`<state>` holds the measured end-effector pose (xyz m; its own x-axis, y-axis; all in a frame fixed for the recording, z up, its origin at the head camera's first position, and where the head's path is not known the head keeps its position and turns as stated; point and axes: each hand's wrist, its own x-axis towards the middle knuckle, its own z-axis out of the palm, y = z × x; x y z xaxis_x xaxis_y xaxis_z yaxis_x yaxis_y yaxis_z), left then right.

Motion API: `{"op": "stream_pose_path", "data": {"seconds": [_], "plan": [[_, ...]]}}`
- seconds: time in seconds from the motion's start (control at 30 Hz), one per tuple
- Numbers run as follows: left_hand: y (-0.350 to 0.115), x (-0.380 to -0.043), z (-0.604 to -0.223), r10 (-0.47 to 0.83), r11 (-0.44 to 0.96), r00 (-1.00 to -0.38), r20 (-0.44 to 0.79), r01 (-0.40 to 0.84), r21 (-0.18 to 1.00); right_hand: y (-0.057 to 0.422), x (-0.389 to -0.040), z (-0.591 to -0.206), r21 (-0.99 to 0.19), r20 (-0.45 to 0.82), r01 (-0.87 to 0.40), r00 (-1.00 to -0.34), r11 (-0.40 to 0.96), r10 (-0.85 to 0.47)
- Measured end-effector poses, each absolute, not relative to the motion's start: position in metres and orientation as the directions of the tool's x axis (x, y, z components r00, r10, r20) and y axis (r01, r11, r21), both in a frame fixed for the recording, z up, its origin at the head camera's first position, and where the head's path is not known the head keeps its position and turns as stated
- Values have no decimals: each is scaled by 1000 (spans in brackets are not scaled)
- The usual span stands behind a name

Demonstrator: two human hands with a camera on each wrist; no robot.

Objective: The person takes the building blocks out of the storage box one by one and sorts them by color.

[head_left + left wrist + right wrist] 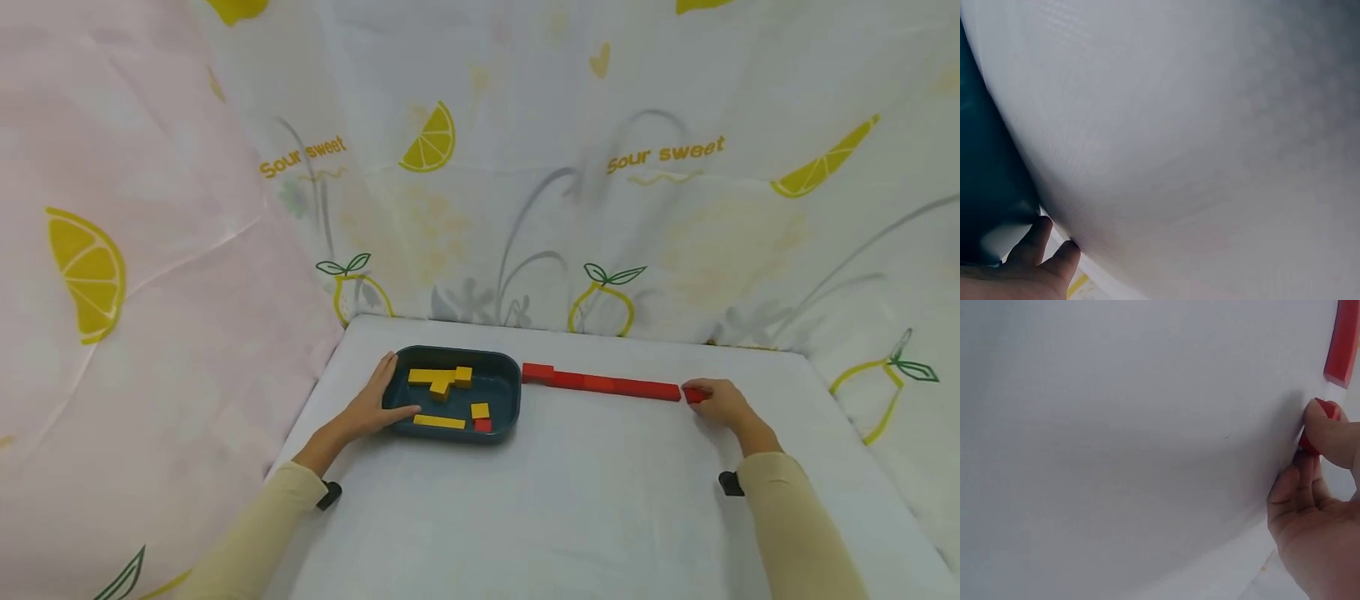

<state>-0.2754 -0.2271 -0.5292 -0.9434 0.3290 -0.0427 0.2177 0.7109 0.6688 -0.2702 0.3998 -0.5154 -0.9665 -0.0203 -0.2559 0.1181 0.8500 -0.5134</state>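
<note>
My left hand [367,404] holds the left end of a dark teal tray [513,400], thumb over its front-left rim and fingers along its outer left side. In the left wrist view, fingertips [1038,228] lie against the tray's wall. A row of red blocks [600,384] runs rightward from beside the tray, with a raised block at its left end. My right hand [720,404] pinches a red block [693,395] between thumb and fingers, just off the row's right end. The right wrist view shows a small gap between this block [1329,411] and the row's end [1339,369].
Inside the tray lie several yellow blocks [439,422] and a small red block [483,425]. White cloth [585,508] covers the table. A lemon-print curtain [517,167] hangs behind, and a pinkish one [187,333] stands along the left.
</note>
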Motion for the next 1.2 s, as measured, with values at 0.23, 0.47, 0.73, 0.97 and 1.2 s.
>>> {"op": "stream_pose_path", "data": {"seconds": [0.23, 0.47, 0.73, 0.97, 1.2], "plan": [[-230, -277, -524, 326, 708, -944, -39, 217, 672, 399, -276, -520, -602, -333, 262, -941, 754, 61], [-229, -277, -524, 326, 707, -944, -38, 217, 673, 399, -280, -517, -608, -360, 293, -930, 738, 73], [-232, -282, -523, 325, 713, -945, -35, 220, 665, 396, -282, -521, -631, -360, 317, -928, 708, 95], [-229, -279, -523, 331, 702, -943, -40, 217, 678, 395, -277, -525, -654, -309, 279, -947, 703, 88], [-227, -276, -527, 325, 707, -944, -50, 207, 677, 394, -271, -530, -645, -318, 275, -945, 713, 77]]}}
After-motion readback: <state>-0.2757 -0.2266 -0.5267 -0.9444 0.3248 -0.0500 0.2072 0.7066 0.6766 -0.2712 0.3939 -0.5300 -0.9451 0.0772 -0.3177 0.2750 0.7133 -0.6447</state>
